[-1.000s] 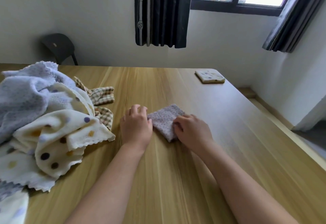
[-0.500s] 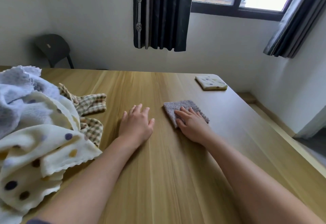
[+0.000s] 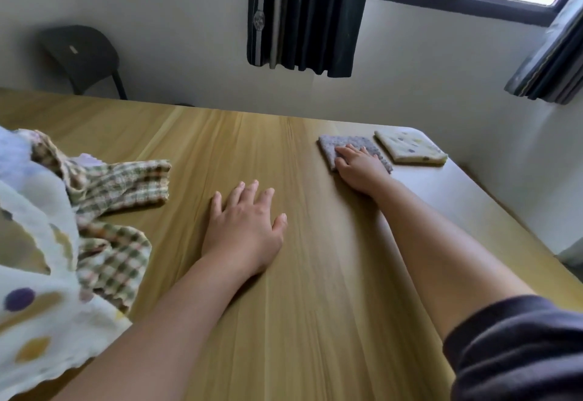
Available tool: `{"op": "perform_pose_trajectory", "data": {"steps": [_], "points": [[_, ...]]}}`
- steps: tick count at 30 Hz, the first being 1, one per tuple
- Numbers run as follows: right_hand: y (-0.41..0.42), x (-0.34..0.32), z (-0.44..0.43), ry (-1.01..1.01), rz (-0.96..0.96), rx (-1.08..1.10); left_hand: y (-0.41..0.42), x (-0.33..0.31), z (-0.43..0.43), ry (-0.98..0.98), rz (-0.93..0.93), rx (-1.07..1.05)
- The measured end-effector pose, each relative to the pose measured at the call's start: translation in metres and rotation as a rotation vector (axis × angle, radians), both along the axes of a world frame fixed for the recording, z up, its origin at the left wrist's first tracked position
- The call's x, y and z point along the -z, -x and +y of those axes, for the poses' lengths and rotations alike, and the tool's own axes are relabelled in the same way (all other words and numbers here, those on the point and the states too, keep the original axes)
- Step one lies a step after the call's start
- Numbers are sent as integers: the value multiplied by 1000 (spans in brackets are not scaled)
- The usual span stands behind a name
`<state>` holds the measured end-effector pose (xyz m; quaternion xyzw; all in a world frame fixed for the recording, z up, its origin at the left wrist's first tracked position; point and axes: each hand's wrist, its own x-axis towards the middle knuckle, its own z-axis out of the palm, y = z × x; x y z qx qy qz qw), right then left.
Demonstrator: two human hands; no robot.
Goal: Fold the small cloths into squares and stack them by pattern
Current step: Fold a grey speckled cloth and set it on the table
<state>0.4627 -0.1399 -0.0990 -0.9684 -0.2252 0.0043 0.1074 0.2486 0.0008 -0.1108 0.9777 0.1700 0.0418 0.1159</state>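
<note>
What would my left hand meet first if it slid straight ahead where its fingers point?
Likely nothing: the left hand points across bare light wooden table to its far edge. The crumpled green checked cloth lies off to its left.

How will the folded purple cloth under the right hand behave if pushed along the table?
The folded purple cloth looks soft and thin, so it would likely slide on the smooth table. Being floppy, its layers may bunch or unfold if pushed from one edge; the flat right hand on top probably prevents that.
</note>
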Motion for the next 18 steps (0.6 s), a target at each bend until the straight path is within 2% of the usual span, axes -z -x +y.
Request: {"op": "perform_pose_trajectory", "data": {"steps": [11, 14, 16, 18], "points": [[-53, 7, 11, -20, -21, 18, -2, 5, 0, 14, -38, -10], [-53, 5, 7, -99, -114, 9, -2, 4, 0, 9, -37, -15], [-51, 0, -4, -145, -240, 103, -2, 4, 0, 7, -38, -16], [-52, -4, -21, -125, -284, 284, -3, 3, 1, 7, -41, -14]]}}
